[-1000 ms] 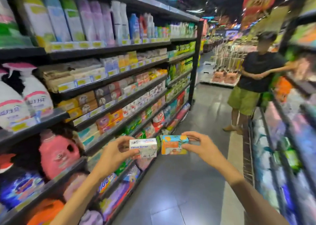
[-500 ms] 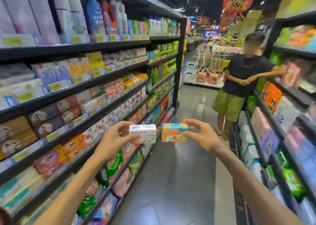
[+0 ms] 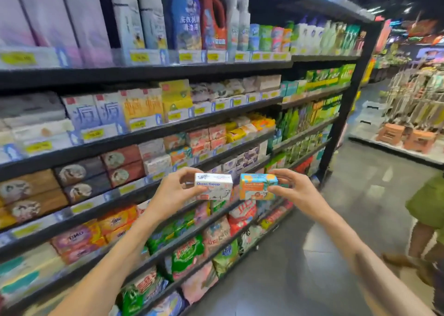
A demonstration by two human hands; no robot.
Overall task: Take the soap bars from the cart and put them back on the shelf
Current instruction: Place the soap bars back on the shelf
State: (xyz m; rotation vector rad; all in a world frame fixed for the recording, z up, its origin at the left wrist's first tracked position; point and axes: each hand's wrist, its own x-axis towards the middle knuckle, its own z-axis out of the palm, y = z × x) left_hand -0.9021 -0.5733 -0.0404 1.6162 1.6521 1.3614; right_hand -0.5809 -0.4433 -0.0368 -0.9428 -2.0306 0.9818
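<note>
We held a white soap box (image 3: 213,186) in our left hand (image 3: 173,191) and an orange one (image 3: 258,186) in our right hand (image 3: 296,192), near shelves (image 3: 144,135) packed with boxed soaps.

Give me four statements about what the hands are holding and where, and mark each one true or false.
1. The left hand holds a white soap box printed "Goat Soap". True.
2. The right hand is empty. False: it holds an orange and blue soap box.
3. Both boxes already sit on the shelf. False: they are held up in the air in front of the shelving.
4. The two boxes are held side by side, close together. True.
</note>
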